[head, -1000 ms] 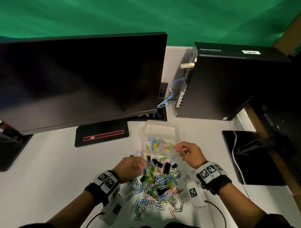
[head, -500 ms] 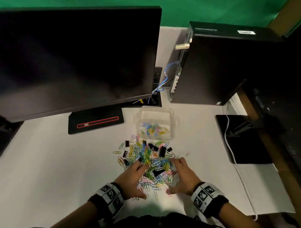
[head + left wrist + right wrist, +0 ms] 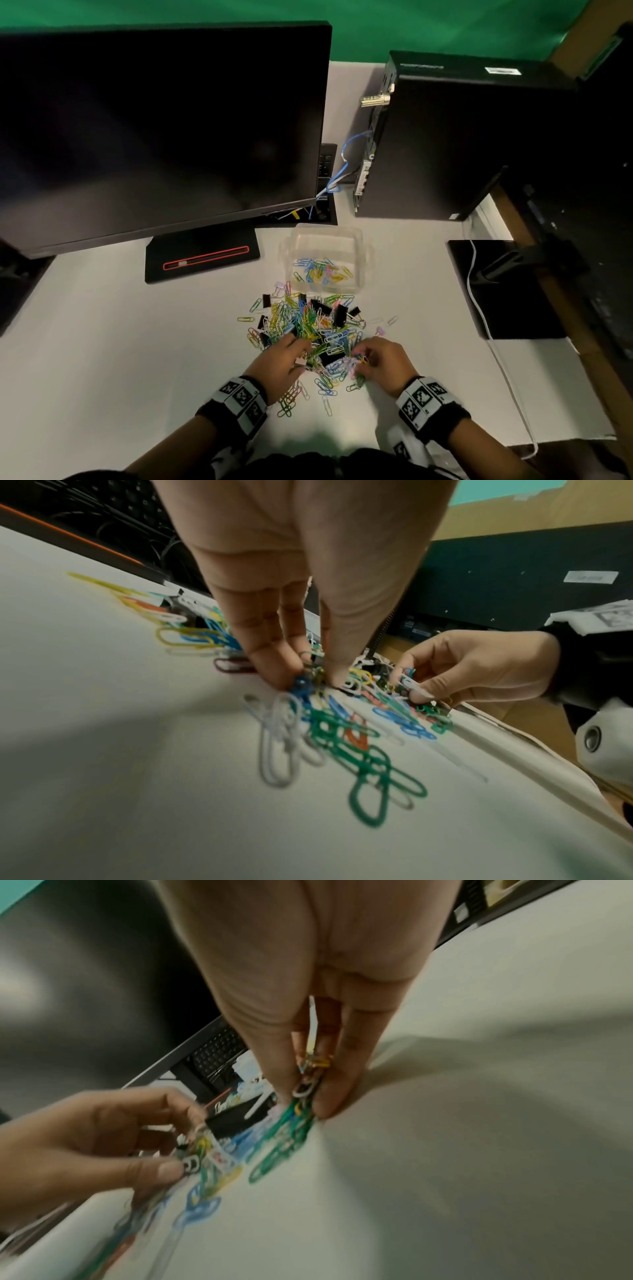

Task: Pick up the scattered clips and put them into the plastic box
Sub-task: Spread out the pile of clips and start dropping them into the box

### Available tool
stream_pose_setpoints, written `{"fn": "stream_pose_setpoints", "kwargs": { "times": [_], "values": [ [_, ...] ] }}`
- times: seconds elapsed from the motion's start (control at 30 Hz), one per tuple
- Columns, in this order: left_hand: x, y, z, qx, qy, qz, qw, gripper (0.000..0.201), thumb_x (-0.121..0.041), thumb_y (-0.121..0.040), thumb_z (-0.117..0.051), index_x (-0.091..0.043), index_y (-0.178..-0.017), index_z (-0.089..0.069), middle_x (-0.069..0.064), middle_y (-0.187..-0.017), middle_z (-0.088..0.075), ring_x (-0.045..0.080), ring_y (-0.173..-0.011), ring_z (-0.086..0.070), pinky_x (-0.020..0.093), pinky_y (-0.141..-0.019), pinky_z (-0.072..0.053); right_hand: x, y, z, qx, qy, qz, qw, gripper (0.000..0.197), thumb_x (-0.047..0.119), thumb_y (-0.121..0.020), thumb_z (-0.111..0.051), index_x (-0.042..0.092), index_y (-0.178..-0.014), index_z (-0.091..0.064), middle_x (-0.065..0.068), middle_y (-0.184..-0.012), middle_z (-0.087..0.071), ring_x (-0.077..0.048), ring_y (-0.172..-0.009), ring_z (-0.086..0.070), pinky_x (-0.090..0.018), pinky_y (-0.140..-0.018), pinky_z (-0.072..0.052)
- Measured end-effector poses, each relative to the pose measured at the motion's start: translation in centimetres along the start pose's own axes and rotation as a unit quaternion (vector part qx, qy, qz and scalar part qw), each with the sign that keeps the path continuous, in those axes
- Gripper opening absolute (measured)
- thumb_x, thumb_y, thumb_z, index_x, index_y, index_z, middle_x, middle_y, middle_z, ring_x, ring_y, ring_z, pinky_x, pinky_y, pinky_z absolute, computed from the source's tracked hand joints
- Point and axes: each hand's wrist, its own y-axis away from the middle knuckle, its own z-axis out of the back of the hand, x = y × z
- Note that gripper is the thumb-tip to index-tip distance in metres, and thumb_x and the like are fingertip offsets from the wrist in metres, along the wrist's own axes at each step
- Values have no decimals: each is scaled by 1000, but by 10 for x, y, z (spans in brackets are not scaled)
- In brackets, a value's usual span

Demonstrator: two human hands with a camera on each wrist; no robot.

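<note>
A heap of coloured paper clips and black binder clips (image 3: 308, 329) lies on the white desk, just in front of a clear plastic box (image 3: 356, 240) that holds several coloured clips (image 3: 320, 272). My left hand (image 3: 287, 359) is at the heap's near left edge, fingers and thumb pinching a bunch of clips (image 3: 310, 680). My right hand (image 3: 376, 363) is at the near right edge and pinches a small bunch of clips (image 3: 310, 1080) between thumb and fingers. Both hands touch the desk in the wrist views.
A black monitor (image 3: 154, 130) on its stand (image 3: 202, 257) fills the left rear. A black computer case (image 3: 445, 144) stands behind the box at right, with blue cables (image 3: 342, 171). A black pad (image 3: 503, 291) with a white cable (image 3: 479, 308) lies at right.
My right hand came back from the box to the near edge of the heap. Both hands then curled their fingers from spread over the clips into pinches on bunches.
</note>
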Motion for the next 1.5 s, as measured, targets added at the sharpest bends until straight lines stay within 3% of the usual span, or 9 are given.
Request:
{"fn": "stream_pose_setpoints", "kwargs": {
  "times": [0.17,0.33,0.5,0.63,0.77,1.13,1.23,1.33,1.5],
  "values": [
    [9,3,8,-31,34,23,999,17,-18,-93,-49,-15,-104,-60,-3,-95,-61,13,-82,-56,17,-71,-42,-6,-1,13,2,-53,-33,998,23,7,-73,-70,24,-89,-72,10,-82,-67,1,-68,-55,-10,-67,-43],
    [22,5,17,-52,50,65,995,23,-24,-96,-44,-19,-112,-61,-5,-89,-66,10,-77,-60,17,-71,-43,-2,-6,23,-13,-100,-51,994,36,-1,-72,-70,35,-73,-67,-9,-84,-72,-27,-76,-70,-35,-72,-58],
    [25,3,25,-57,109,107,987,29,-16,-99,-37,-13,-113,-62,-3,-83,-66,-2,-57,-55,20,-68,-51,13,-25,36,-17,-140,-37,989,37,-4,-73,-70,33,-68,-70,3,-60,-67,-11,-53,-62,-26,-60,-53],
    [26,5,30,-83,77,89,990,30,-20,-98,-38,-16,-115,-62,2,-106,-68,11,-85,-59,21,-80,-42,36,-50,55,-18,-163,-35,986,18,-5,-75,-68,8,-87,-70,-1,-60,-65,-8,-47,-62,-20,-51,-51],
    [28,5,32,-95,64,69,991,29,-23,-98,-39,-16,-112,-64,0,-108,-66,15,-97,-59,23,-84,-42,48,-86,69,-45,-198,-32,979,21,-3,-77,-67,18,-80,-68,-13,-81,-67,-24,-65,-66,-39,-73,-58],
    [-2,-38,62,-86,116,60,988,28,-18,-99,-36,-13,-104,-63,-3,-80,-61,6,-58,-49,21,-62,-43,63,-125,68,-42,-333,-98,937,32,-11,-90,-43,-15,-120,-48,-31,-83,-67,-5,-38,-58,-13,-45,-51],
    [-11,-65,75,-85,156,73,981,29,-16,-99,-36,-11,-112,-62,1,-82,-65,12,-59,-51,20,-59,-44,64,-121,71,-43,-322,-86,942,30,-12,-88,-43,-2,-112,-58,-39,-126,-47,-21,-66,-64,-15,-59,-51],
    [-16,-91,83,-97,192,86,973,30,-14,-99,-38,-6,-115,-61,10,-85,-67,11,-53,-49,13,-50,-44,61,-113,72,-17,-336,-52,940,29,-22,-83,-43,-8,-100,-61,-42,-123,-46,-23,-91,-66,-3,-71,-47],
    [-15,-115,79,-88,324,143,931,37,-13,-96,-46,5,-129,-49,16,-124,-59,28,-106,-59,38,-96,-48,48,-99,78,-28,-452,-59,890,42,-17,-87,-37,-5,-126,-45,-22,-109,-57,-16,-80,-62,-14,-64,-52]
  ]
}}
